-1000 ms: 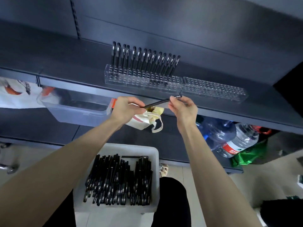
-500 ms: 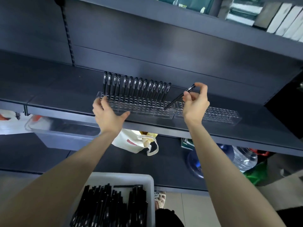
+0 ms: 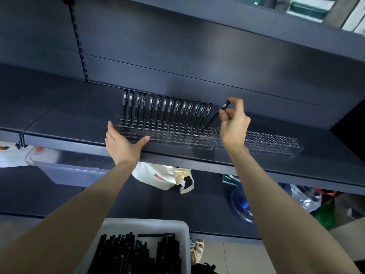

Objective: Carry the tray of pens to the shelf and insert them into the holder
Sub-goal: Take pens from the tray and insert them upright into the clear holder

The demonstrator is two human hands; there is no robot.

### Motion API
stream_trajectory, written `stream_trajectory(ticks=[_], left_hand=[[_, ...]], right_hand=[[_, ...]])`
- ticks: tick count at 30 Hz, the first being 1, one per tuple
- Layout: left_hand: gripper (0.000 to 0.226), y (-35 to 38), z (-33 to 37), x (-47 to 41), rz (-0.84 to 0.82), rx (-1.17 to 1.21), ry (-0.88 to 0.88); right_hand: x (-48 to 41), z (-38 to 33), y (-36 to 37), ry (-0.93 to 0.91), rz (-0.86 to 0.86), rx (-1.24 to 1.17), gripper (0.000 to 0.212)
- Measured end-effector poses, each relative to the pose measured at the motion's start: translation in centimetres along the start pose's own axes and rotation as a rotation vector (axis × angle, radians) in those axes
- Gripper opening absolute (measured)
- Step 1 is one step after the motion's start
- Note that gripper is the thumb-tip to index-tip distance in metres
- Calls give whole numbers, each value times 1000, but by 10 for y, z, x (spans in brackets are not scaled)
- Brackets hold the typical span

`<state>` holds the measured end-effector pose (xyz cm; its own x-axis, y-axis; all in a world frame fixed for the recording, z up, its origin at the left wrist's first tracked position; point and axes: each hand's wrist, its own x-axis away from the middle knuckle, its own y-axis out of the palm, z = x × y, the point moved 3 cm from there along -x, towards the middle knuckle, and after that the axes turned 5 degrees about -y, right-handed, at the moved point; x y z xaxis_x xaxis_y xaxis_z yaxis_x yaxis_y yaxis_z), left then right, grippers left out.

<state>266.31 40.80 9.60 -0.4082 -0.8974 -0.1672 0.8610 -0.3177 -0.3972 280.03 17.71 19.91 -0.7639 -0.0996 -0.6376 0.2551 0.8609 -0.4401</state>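
Observation:
A clear acrylic pen holder [image 3: 177, 133] with rows of holes sits on the dark shelf [image 3: 59, 115]. Several black pens [image 3: 167, 109] stand in its back row. My right hand [image 3: 234, 123] pinches a black pen [image 3: 222, 110] near its cap; the pen tilts with its tip down at the right end of that back row. My left hand [image 3: 122, 143] rests on the holder's front left corner with fingers straight and thumb spread. Below, a white tray [image 3: 146, 226] holds several loose black pens [image 3: 138, 254].
A second clear holder [image 3: 276, 143] lies to the right on the same shelf. Under the shelf are a white tote bag [image 3: 158, 177], a clear plastic bin [image 3: 65, 167] and large water bottles [image 3: 243, 204]. Another shelf hangs overhead.
My right hand has carried the pen from in front of me up to the holder and stood it more upright at the row's right end. My left hand let go and moved to the holder's left corner.

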Motion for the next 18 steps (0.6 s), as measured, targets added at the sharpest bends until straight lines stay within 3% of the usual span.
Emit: stream_trajectory(ticks=[7,18], left_hand=[[108,0,-3,2,6,-5,13],[108,-12,-9,7,-128,0,15]], right_hand=[[2,-3,12,-93,-161,251,29],[15,-12,2,-52,-186,264,40]])
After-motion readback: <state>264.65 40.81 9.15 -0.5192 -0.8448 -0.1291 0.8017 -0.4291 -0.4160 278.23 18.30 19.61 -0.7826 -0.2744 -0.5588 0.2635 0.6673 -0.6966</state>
